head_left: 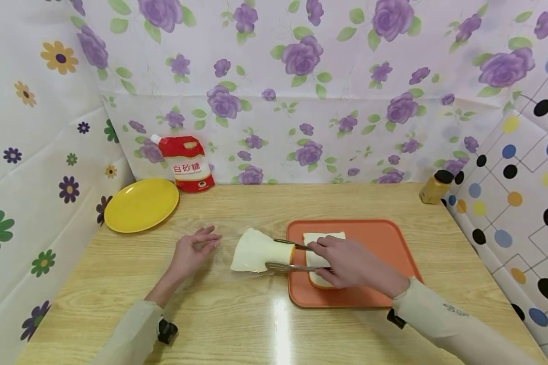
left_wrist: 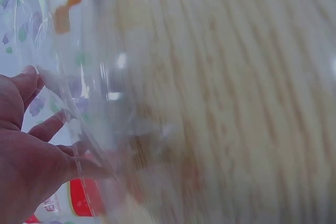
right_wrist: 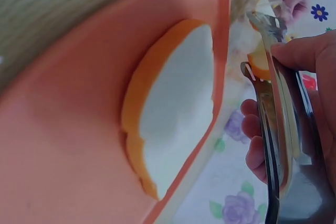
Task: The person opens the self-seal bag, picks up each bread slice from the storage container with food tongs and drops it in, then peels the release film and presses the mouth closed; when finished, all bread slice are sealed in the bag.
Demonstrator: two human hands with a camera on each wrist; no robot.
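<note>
Pale sleeves [head_left: 130,329]; black device [head_left: 167,332] at each wrist; grey print [head_left: 455,309] on right sleeve [head_left: 431,319].

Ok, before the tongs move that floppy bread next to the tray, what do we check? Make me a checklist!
1. Right hand holds the metal tongs: ok.
2. Tongs reach the floppy bread: ok, their ends are at it.
3. Tongs squeeze it firmly: cannot tell.
4. Left hand has a good grip on the clear plastic: cannot tell, though its fingers touch it.
5. Floppy bread is clear of the plastic: not ok, some shows around its edge.
6. Orange tray has room: ok, a bread slice lies toward its left side, with bare tray to the right.
</note>
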